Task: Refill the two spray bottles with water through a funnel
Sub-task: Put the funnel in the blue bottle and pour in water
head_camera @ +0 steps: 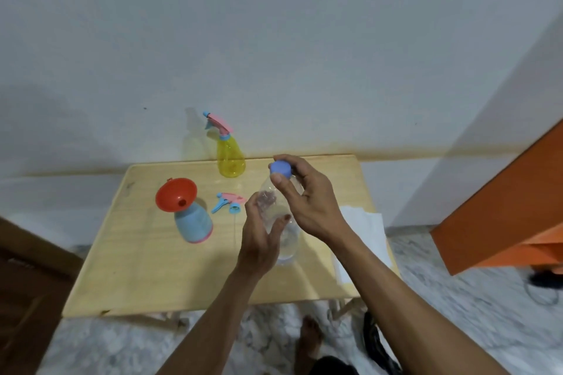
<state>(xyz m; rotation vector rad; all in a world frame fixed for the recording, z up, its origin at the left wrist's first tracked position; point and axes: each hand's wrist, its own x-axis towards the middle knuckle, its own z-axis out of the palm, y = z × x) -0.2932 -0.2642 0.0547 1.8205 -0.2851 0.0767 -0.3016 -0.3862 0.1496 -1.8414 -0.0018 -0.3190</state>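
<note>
Water bottle (281, 222), clear plastic, stands over the right half of the wooden table (146, 277), tilted a little, its long axis running from its base near the front up and away to the blue cap (281, 169). Whether the base touches the tabletop cannot be told. The left hand (261, 237) curls around the bottle's middle and grips it. The right hand (307, 199) pinches the cap between thumb and fingertips, the remaining fingers bent.

Bare tabletop lies open in front of the hands, up to the near edge. To the left stands the blue spray bottle (195, 224), upright with the red funnel (175, 194) seated in its neck, well apart from the left edge. Its detached spray head (228, 201) lies flat between that bottle and the hands. The yellow spray bottle (230, 155) stands upright at the far edge near the wall, nozzle pointing left. White paper (365, 228) overhangs the right edge.
</note>
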